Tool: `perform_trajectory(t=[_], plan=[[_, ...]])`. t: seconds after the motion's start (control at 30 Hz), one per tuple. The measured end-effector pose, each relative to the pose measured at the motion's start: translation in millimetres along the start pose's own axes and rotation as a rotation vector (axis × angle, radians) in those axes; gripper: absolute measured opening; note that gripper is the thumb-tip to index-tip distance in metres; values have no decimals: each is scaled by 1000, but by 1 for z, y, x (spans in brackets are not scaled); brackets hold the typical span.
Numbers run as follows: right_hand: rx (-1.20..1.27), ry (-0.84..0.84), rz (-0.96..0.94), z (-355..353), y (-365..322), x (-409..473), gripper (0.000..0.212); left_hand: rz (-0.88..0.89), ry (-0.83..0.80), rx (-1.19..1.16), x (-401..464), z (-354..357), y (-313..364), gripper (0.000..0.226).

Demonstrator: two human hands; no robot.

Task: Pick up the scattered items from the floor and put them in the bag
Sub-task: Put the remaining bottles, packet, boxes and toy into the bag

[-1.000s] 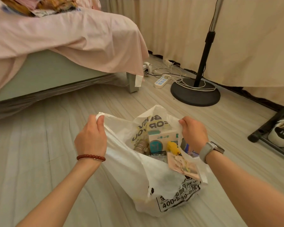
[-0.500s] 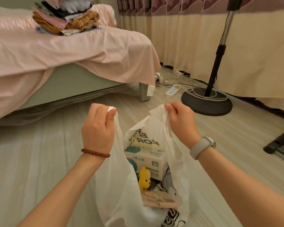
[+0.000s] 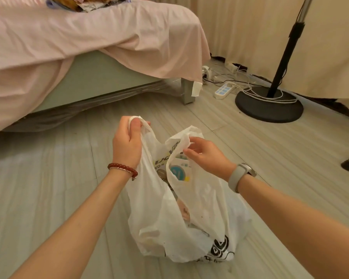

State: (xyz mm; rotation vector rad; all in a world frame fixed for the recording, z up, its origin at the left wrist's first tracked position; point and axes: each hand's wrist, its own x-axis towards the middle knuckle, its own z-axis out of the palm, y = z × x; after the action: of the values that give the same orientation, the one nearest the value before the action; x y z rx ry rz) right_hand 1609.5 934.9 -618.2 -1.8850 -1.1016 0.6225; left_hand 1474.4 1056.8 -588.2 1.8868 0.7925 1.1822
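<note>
A white plastic bag with black print stands on the pale wood floor in front of me. Its mouth is narrow, and a box with a teal circle and other packed items show through the gap. My left hand, with a red bead bracelet at the wrist, is closed on the bag's left handle and holds it up. My right hand, with a grey watch on the wrist, pinches the right handle between thumb and fingertips, the other fingers loose.
A bed with a pink sheet fills the upper left, its leg near the bag's far side. A black fan stand base, a power strip and loose cables lie at the back right. Cream curtains hang behind.
Both hands brought the handles closer together and the bag's mouth narrowed. The right hand's grip loosened from a fist to a fingertip pinch. The view tilted down.
</note>
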Motion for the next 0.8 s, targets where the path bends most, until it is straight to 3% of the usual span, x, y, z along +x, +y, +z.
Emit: perform_trajectory(t=[0.17,0.3,0.4,0.5,0.57,0.63,0.7,0.8], plan=[[-561,-310,-192,0,16,-31,59,-114,135,159,2,-11,-18,22],[-913,-514,-282,5,38,-49,66,-117,73,439,-1,-18,-30,43],[-1065,-545,-280,4,48,-52,66,258,-98,710,-16,-20,-29,53],[-1168,-530,-284,-1,56,-51,61,706,-448,843,-41,-14,-32,50],[-1186,-512,-291,-6,58,-50,49,879,-611,864,-59,-15,-40,52],[-1156,-491,-282,-10,58,-50,34,989,-630,819,-66,-18,-47,55],[-1008,-416,-237,-13,58,-51,27,1058,-512,722,-67,-20,-52,57],[-505,-43,-130,-13,42,-45,19,1043,-336,511,-62,-14,-45,53]])
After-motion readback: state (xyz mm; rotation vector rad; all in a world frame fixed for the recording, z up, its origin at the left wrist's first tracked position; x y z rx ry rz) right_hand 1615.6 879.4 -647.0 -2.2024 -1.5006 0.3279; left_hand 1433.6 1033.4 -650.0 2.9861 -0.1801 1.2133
